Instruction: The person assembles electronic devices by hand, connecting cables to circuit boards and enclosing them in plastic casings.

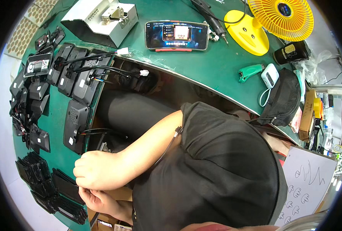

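At the far left of the green surface (56, 127), a jumbled cluster of black devices (39, 90) with wires lies above tight stacks of thin black panels (33, 169). Just right of these stacks, another pile of black panels (65, 184) sits close to the fingers, and three black housings (71, 77) stand in a slanting row higher up, black cables trailing to white connectors (122, 51). A single black housing (75, 129) with orange and dark wires lies below that row, at the surface's inner edge, just above the hands. The right hand (99, 169) shows its back, fingers curled down; the left hand (99, 202) is directly below it with bent fingers, their tips meeting near the pile. Whether either grips anything cannot be told, since the right hand covers the place. Farther right along the top, an open box (126, 27) carries a metal bracket (114, 16), followed by a phone (176, 34) lying sideways with its screen lit, then a power screwdriver (211, 19) and a yellow fan (284, 15). Beyond are a green tool (251, 73), a small white device (270, 75) with a looped strap, a black mesh pouch (284, 98) and a dark cup (292, 52). At lower right is a white sheet (301, 181) with line drawings.
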A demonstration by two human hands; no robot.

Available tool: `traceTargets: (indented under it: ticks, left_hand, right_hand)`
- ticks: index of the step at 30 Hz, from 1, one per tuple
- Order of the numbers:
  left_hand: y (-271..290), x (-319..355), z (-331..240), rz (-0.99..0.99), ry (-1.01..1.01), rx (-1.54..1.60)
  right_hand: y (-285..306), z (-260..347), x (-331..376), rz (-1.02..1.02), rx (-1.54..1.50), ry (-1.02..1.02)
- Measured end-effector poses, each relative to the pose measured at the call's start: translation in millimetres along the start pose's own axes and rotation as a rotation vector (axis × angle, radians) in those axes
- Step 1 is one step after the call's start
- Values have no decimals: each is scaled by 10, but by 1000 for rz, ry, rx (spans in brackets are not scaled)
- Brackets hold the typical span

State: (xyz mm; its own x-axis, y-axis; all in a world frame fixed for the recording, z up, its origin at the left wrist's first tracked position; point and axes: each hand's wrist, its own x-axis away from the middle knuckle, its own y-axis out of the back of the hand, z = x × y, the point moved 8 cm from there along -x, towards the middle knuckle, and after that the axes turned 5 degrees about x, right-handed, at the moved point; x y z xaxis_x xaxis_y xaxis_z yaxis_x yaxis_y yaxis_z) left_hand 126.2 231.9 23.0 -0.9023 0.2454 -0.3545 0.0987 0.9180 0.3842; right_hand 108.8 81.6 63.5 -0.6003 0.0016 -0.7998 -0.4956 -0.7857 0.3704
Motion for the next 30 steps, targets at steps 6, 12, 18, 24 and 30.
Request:
traceTargets:
  ticks: [6, 12, 18, 24, 30]
  left_hand:
    - [-19, -15, -79, -16, -83, -222]
    - [-51, 13, -103, -31, -133, -286]
    - [124, 12, -44, -213, -71, -294]
    - [981, 5, -203, -824, -236, -342]
    - [1115, -35, -145, -732, -219, 197]
  right_hand:
    - [38, -73, -46, 99, -68, -33]
    - [-8, -92, -22, 143, -128, -76]
    - [-84, -122, -34, 277, -147, -34]
    - [201, -48, -11, 208, -371, 152]
    - [-379, -396, 80, 567, -490, -380]
